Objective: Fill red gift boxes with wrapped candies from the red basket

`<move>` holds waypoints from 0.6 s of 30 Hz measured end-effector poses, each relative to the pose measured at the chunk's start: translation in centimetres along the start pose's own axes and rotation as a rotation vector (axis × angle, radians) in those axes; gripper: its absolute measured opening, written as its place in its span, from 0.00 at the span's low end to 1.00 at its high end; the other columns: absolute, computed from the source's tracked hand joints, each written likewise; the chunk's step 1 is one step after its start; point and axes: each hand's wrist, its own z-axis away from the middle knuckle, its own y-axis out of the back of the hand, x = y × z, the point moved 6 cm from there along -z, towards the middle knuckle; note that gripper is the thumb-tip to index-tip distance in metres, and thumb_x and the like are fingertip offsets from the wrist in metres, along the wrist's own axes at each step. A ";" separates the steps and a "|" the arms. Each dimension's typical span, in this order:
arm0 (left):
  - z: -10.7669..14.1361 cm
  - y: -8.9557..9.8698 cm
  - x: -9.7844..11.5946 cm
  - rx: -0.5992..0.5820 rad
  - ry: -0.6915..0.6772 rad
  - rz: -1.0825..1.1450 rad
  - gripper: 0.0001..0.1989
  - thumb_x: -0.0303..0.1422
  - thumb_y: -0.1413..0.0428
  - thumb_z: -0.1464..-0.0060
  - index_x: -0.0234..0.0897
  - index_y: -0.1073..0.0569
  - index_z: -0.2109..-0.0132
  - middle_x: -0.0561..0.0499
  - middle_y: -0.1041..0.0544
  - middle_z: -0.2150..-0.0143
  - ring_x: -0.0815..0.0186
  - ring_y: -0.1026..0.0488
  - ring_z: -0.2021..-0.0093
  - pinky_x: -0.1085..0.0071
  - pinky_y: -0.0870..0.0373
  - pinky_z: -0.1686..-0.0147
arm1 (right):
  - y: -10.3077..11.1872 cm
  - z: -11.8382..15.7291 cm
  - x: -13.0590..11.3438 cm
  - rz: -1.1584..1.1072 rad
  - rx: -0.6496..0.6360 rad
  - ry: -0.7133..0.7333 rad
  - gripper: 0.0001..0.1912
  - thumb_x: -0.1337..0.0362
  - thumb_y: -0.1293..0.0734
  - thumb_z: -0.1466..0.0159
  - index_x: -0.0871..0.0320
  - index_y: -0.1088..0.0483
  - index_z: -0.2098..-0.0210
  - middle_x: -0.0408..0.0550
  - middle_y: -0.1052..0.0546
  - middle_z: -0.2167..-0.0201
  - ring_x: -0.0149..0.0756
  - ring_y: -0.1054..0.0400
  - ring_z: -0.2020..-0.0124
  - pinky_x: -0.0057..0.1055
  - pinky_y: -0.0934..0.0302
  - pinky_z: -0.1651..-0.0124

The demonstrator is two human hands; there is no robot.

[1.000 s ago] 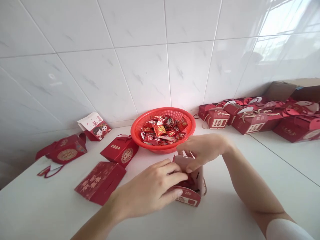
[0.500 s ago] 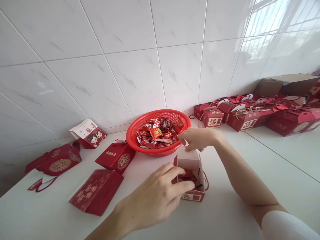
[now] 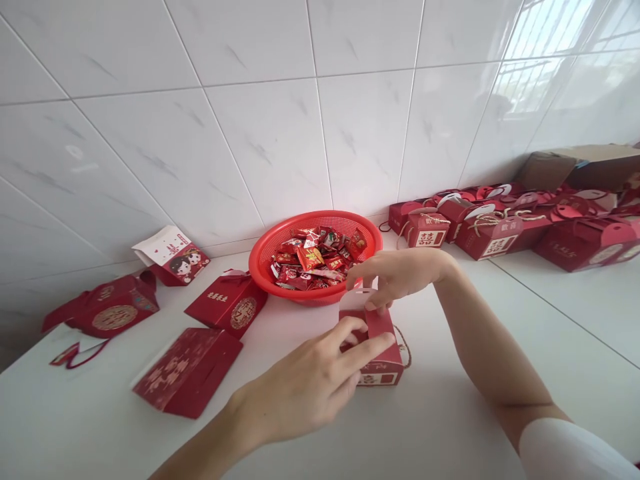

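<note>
Red box (image 3: 387, 360) is touched on top by left hand (image 3: 305, 387), fingers spread, and at its pale rear flap (image 3: 356, 301) by right hand (image 3: 404, 275), finger closure can't be told, box placed on white table (image 3: 430, 427) near red basket (image 3: 257, 267) of candy (image 3: 313, 259).

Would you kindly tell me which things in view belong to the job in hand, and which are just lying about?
In the job:
Roped box, touched by the left hand and right hand
Basket just beyond it, probably
Sweets inside, probably

Lying about, it seems:
Left-side boxes
Right-side boxes
Cardboard box behind those
</note>
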 end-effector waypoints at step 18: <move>-0.9 0.5 -3.9 0.253 0.482 -0.123 0.18 0.45 0.40 0.41 0.38 0.27 0.49 0.47 0.26 0.54 0.55 0.24 0.58 0.62 0.26 0.61 | -1.0 0.0 -0.9 0.150 -0.058 0.030 0.15 0.63 0.35 0.35 0.60 0.23 0.52 0.50 0.20 0.60 0.27 0.29 0.76 0.25 0.36 0.72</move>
